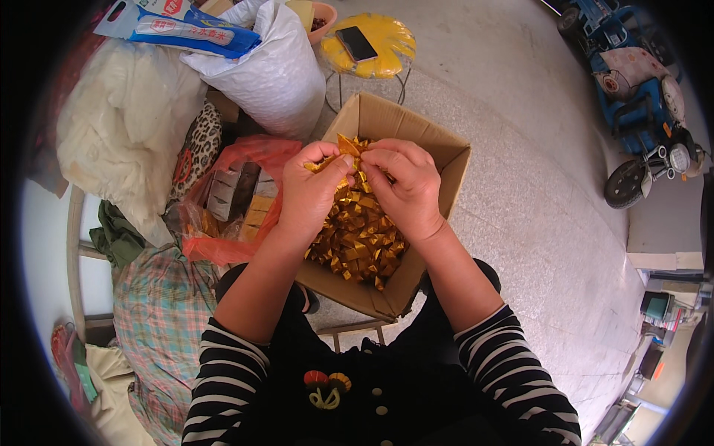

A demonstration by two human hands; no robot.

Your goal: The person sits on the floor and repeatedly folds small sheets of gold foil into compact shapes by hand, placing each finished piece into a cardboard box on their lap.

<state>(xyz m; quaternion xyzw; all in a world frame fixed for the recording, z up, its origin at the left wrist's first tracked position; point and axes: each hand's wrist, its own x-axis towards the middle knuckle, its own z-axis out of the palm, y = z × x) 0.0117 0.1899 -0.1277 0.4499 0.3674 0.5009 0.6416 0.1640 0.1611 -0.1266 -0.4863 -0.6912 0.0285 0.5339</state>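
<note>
Between my two hands is a piece of folded gold foil paper (349, 146), held over an open cardboard box (413, 122). My left hand (312, 184) pinches its left side between thumb and index finger; a textured gold strip shows under that thumb. The fingertips of my right hand (406, 181) close on the right side of the piece. Below both hands, many small folded gold foil pieces (362, 240) lie heaped in the box, which stands between my knees. My fingers hide part of the held piece.
Left of the box lies a red plastic bag (209, 248) with stacked paper packs (226, 192). Beyond stand a white woven sack (279, 83) and a yellow-topped stool (393, 42) bearing a phone (356, 44). A plaid cloth (162, 312) lies left; a blue vehicle (630, 111) stands far right.
</note>
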